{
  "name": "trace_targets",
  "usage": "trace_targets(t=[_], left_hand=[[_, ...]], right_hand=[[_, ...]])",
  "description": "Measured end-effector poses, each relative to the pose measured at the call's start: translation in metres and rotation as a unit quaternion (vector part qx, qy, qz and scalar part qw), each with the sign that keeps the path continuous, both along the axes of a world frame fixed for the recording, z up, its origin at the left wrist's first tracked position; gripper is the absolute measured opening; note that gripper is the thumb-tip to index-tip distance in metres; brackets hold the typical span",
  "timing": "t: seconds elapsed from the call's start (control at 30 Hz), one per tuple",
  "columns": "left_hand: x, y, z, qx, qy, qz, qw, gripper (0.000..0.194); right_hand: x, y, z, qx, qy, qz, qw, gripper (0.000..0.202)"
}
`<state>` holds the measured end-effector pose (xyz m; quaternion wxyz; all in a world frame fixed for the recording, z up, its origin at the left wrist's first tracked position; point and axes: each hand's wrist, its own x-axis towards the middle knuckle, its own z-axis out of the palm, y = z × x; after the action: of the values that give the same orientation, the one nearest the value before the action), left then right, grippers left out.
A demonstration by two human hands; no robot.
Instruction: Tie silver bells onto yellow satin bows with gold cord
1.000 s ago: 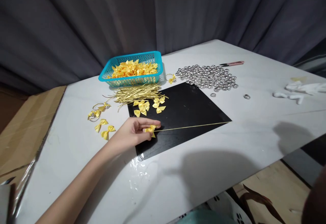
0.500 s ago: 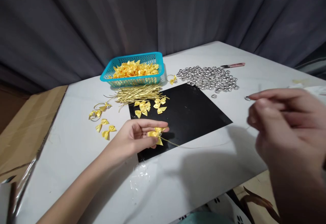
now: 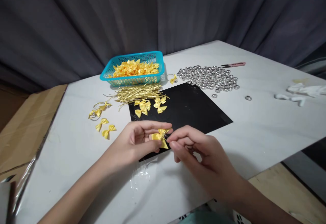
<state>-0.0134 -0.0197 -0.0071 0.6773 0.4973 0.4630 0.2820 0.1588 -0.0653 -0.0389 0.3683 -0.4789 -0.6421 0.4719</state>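
Observation:
A yellow bow [image 3: 160, 136] is pinched between the thumb and fingers of my left hand [image 3: 142, 141], above the near left part of a black sheet [image 3: 196, 110]. Close against the bow's right side, my right hand [image 3: 196, 149] is closed, thumb and index finger pinching a thin cord at the bow's centre. Several loose yellow bows [image 3: 142, 107] lie at the sheet's far left corner, beside a bundle of gold cords [image 3: 139, 93]. A pile of silver beads [image 3: 209, 78] lies behind the sheet, and a single silver bead [image 3: 248, 98] rests to its right.
A blue basket [image 3: 132, 81] of yellow bows stands at the back. Pink-handled snips [image 3: 236, 64] lie behind the beads. More bows and looped cords [image 3: 95, 113] are at the left. White crumpled material [image 3: 305, 89] lies at the far right, and cardboard [image 3: 30, 118] is beyond the left edge.
My right hand has come in from the right to the bow and now pinches the cord beside it. My left hand, holding the bow, has shifted slightly right.

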Motion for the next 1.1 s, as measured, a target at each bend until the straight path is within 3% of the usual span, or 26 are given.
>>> trace_targets(t=[0.23,0.53,0.67,0.83,0.93,1.1], left_hand=[[0.001,-0.004,0.002,-0.034,-0.053,-0.014,0.998,0.038],[0.003,-0.006,0.005,-0.022,-0.041,-0.005,0.999,0.023],[0.002,-0.006,0.002,-0.011,-0.007,0.009,1.0,0.019],[0.004,-0.008,0.001,0.016,0.008,0.015,1.0,0.02],[0.004,-0.008,0.003,0.033,0.014,0.019,0.999,0.02],[0.0,-0.007,0.004,0.046,0.022,0.031,0.998,0.02]], right_hand=[[-0.008,-0.003,-0.005,-0.023,0.042,0.009,0.999,0.019],[-0.014,-0.003,-0.002,-0.049,0.071,-0.02,0.996,0.02],[-0.017,-0.003,0.0,-0.013,0.024,-0.039,0.999,0.018],[-0.021,-0.006,0.0,0.098,-0.107,-0.088,0.985,0.017],[-0.022,-0.006,-0.001,0.13,-0.12,-0.097,0.979,0.015],[-0.018,-0.006,-0.002,0.046,-0.032,-0.073,0.996,0.016]])
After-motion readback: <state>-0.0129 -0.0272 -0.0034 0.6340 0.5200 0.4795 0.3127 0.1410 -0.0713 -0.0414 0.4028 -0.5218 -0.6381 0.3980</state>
